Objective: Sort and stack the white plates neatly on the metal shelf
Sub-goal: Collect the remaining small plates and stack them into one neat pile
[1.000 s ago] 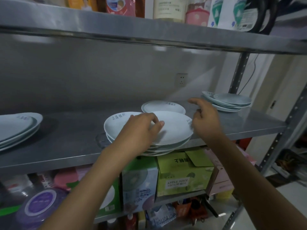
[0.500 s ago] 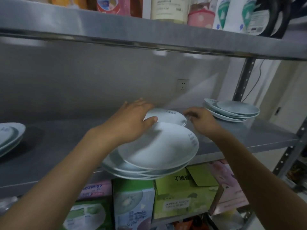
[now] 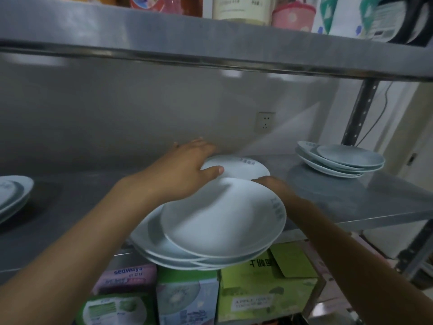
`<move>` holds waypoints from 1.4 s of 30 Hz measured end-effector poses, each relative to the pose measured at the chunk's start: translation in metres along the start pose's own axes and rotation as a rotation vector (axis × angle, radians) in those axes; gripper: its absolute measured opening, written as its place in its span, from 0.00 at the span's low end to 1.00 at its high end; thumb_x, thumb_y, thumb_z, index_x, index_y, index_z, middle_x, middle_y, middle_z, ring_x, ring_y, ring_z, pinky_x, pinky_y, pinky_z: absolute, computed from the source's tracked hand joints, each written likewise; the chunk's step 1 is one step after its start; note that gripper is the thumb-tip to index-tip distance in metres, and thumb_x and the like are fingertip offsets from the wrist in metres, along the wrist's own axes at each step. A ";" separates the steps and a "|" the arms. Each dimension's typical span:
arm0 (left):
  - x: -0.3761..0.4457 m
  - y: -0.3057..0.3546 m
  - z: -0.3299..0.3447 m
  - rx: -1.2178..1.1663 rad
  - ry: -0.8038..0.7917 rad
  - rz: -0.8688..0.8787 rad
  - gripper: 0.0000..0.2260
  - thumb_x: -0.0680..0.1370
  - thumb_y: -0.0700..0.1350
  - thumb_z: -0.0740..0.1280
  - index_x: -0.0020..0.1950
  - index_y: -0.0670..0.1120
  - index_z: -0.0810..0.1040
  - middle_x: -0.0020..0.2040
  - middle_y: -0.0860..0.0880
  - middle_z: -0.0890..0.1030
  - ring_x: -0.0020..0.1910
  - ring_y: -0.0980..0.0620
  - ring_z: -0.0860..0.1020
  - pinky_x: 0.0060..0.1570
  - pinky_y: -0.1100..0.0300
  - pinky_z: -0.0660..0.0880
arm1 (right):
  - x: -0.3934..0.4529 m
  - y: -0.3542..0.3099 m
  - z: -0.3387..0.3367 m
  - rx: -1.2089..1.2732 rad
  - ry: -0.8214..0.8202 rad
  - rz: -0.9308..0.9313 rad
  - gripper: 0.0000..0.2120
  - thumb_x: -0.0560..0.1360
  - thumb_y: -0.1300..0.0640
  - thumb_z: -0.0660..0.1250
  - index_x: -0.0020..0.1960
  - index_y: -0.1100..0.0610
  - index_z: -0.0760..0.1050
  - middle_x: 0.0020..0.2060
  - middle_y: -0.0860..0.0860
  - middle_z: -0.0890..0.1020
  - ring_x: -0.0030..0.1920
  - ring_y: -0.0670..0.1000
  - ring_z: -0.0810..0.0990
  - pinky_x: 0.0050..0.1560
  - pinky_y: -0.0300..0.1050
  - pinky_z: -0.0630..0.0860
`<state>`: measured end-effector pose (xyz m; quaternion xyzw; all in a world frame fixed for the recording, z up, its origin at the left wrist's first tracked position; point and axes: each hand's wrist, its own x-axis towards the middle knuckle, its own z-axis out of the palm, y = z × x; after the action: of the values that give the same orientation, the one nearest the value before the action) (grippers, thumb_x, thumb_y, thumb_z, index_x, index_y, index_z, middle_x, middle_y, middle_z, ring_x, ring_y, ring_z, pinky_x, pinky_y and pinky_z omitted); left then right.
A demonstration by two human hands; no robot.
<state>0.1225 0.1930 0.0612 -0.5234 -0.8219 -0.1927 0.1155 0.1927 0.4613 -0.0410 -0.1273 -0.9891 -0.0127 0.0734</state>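
A stack of white plates point(image 3: 220, 221) sits at the near edge of the metal shelf point(image 3: 365, 202), its near rim overhanging that edge above the boxes point(image 3: 262, 285) below. Just behind it lies a single plate point(image 3: 241, 166), flat on the shelf. The left hand point(image 3: 185, 170) rests on this plate's left rim, fingers spread and thumb on top; the right hand point(image 3: 278, 186) reaches in at its right rim (grip hidden by the stack, cannot tell). Bare shelf lies open on both sides, out to the right stack point(image 3: 339, 161) at the far right and another pile point(image 3: 13, 195) at the left edge.
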 end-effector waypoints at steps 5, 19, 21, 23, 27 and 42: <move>-0.002 0.000 -0.003 0.011 0.053 0.002 0.19 0.79 0.55 0.62 0.67 0.49 0.72 0.64 0.50 0.75 0.66 0.47 0.70 0.64 0.46 0.67 | -0.015 0.003 -0.025 0.352 0.008 0.028 0.12 0.65 0.64 0.69 0.41 0.49 0.84 0.35 0.45 0.83 0.40 0.46 0.81 0.42 0.43 0.78; -0.018 0.012 -0.015 0.000 0.146 -0.128 0.11 0.77 0.53 0.63 0.52 0.48 0.79 0.53 0.47 0.80 0.54 0.45 0.76 0.52 0.51 0.73 | -0.014 -0.010 -0.075 0.232 0.322 -0.008 0.09 0.74 0.64 0.62 0.47 0.58 0.81 0.39 0.55 0.81 0.42 0.56 0.79 0.41 0.46 0.73; -0.021 0.010 -0.012 -0.001 0.164 -0.185 0.12 0.77 0.53 0.63 0.53 0.48 0.79 0.53 0.46 0.80 0.54 0.43 0.76 0.52 0.51 0.74 | -0.012 -0.013 -0.087 0.193 0.358 -0.006 0.08 0.74 0.65 0.61 0.45 0.62 0.80 0.39 0.58 0.81 0.42 0.59 0.78 0.42 0.48 0.73; -0.024 0.006 -0.008 0.003 0.176 -0.206 0.12 0.78 0.53 0.63 0.55 0.48 0.78 0.55 0.46 0.80 0.55 0.43 0.76 0.52 0.52 0.73 | -0.012 -0.019 -0.097 0.178 0.411 -0.008 0.07 0.74 0.65 0.61 0.44 0.64 0.78 0.38 0.60 0.81 0.41 0.60 0.77 0.42 0.49 0.72; -0.032 -0.004 -0.002 -0.021 0.274 -0.182 0.16 0.78 0.51 0.64 0.64 0.46 0.74 0.62 0.44 0.77 0.62 0.42 0.73 0.58 0.51 0.71 | -0.025 -0.049 -0.110 0.160 0.537 -0.091 0.07 0.76 0.63 0.61 0.43 0.60 0.78 0.35 0.57 0.80 0.36 0.57 0.76 0.37 0.46 0.69; -0.112 -0.051 -0.049 -0.009 0.699 -0.186 0.08 0.75 0.41 0.69 0.53 0.41 0.79 0.52 0.41 0.78 0.52 0.40 0.75 0.53 0.54 0.69 | -0.049 -0.213 -0.133 0.089 0.557 -0.428 0.07 0.75 0.61 0.60 0.49 0.56 0.76 0.40 0.59 0.82 0.42 0.63 0.78 0.41 0.54 0.75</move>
<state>0.1233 0.0613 0.0512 -0.3495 -0.7760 -0.3732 0.3693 0.2048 0.2372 0.0820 0.0947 -0.9350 -0.0188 0.3413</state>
